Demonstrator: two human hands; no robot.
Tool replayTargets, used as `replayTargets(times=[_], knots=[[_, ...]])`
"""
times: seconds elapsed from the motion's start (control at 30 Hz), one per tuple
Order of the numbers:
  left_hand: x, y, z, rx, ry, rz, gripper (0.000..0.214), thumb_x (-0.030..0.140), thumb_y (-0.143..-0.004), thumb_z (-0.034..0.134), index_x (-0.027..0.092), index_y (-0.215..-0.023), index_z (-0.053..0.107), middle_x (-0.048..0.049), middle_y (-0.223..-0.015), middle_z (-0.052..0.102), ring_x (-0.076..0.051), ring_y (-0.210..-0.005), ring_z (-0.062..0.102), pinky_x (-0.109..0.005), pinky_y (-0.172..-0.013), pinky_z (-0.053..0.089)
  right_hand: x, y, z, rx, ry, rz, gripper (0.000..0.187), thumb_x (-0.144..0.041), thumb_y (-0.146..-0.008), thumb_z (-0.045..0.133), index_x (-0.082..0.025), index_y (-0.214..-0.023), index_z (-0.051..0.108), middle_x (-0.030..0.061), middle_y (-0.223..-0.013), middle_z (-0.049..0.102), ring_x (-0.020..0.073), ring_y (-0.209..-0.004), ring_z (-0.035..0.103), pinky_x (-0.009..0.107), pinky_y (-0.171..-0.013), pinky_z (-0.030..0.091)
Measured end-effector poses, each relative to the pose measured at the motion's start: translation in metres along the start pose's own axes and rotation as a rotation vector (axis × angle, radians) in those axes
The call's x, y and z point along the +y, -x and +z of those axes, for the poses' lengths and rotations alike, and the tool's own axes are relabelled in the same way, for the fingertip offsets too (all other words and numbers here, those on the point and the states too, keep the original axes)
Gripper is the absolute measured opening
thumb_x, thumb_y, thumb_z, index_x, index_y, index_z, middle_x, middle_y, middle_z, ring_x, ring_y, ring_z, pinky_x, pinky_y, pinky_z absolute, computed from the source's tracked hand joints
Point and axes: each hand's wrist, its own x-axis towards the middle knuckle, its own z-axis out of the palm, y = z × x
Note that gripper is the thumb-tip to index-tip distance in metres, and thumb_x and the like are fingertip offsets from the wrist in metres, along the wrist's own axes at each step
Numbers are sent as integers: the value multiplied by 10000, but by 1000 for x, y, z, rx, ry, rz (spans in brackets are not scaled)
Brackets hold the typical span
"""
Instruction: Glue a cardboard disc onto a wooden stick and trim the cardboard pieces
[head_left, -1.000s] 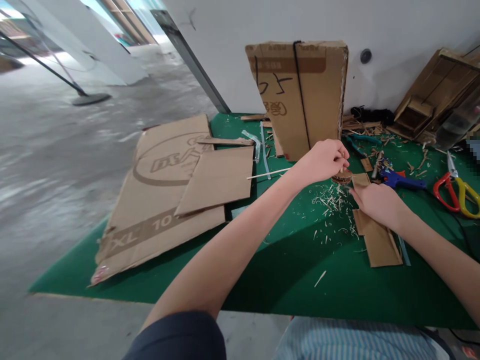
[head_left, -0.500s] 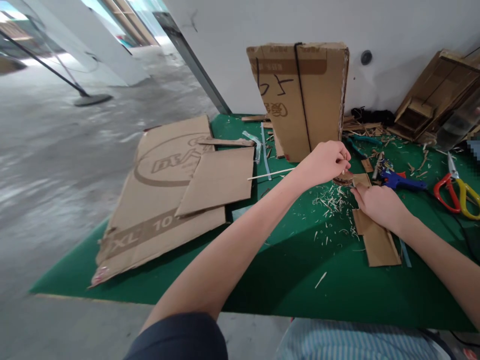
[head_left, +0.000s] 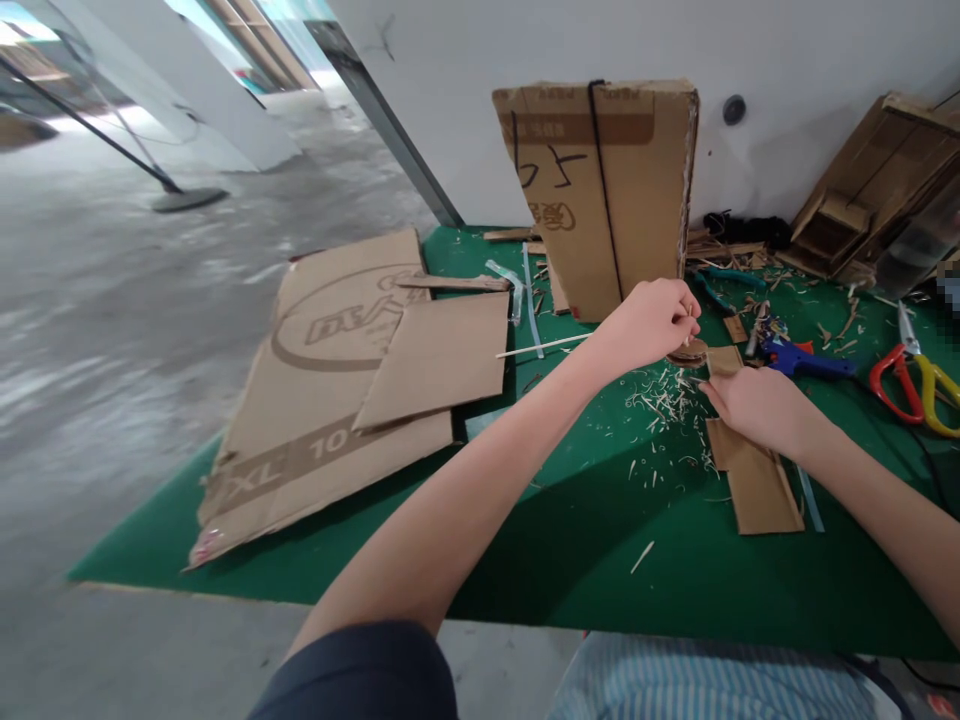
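Note:
My left hand (head_left: 649, 320) is closed in a pinch on a thin wooden stick that stands in a small round cardboard disc (head_left: 688, 352) on the green table (head_left: 570, 540). My right hand (head_left: 754, 405) rests just right of the disc on a cardboard strip (head_left: 754, 485), fingers curled and pressing on it. Pale shavings (head_left: 664, 400) lie scattered below the disc. A long thin skewer (head_left: 536, 348) lies on the mat left of my left hand.
Flat cardboard sheets (head_left: 337, 390) cover the table's left side. A tall cardboard box (head_left: 600, 190) stands behind my hands. A blue glue gun (head_left: 802, 362) and red-and-yellow scissors (head_left: 915, 385) lie to the right, cardboard scraps (head_left: 870, 190) against the wall.
Almost nothing has moved. My left hand stays pinched over the disc and my right hand has shifted only slightly beside it; the view has drifted a little.

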Motion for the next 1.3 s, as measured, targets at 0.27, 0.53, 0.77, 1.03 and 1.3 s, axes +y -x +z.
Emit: replayTargets(times=[0.27, 0.53, 0.77, 1.03, 1.3], knots=[[1, 0, -1, -8, 26, -6, 107, 103, -747, 492, 130, -798, 582, -84, -832, 726, -153, -787, 697, -241, -608, 468, 2, 4, 4, 23, 29, -10, 564, -378, -1004, 147, -120, -953, 646, 131, -769, 694, 216, -692, 662, 286, -534, 298], [0, 0, -1, -70, 157, -97, 131, 101, -747, 497, 130, -851, 569, -115, -868, 729, -169, -873, 698, -220, -583, 470, -2, 3, 7, 67, 12, 69, 537, -388, -1004, 132, -137, -1015, 607, 117, -745, 695, 230, -654, 672, 268, -502, 292], [1, 0, -2, -65, 163, -103, 127, 92, -732, 500, 137, -833, 561, -123, -873, 732, -174, -848, 697, -232, -583, 479, -4, 2, 8, 69, 40, 75, 557, -377, -1002, 128, -113, -1016, 618, 148, -769, 697, 232, -696, 680, 280, -537, 334], [-1, 0, -2, -66, 158, -105, 123, 116, -743, 499, 141, -843, 566, -127, -893, 730, -177, -863, 698, -229, -583, 475, 3, -2, 1, -10, -8, -29, 545, -364, -998, 182, -107, -929, 657, 141, -786, 692, 206, -693, 657, 282, -550, 340], [0, 1, -4, -81, 166, -91, 98, 115, -743, 504, 141, -823, 555, -130, -875, 726, -188, -892, 702, -223, -565, 463, 2, 4, -1, -11, 9, -48, 536, -366, -1005, 184, -116, -910, 648, 135, -792, 698, 211, -728, 669, 273, -556, 322]])
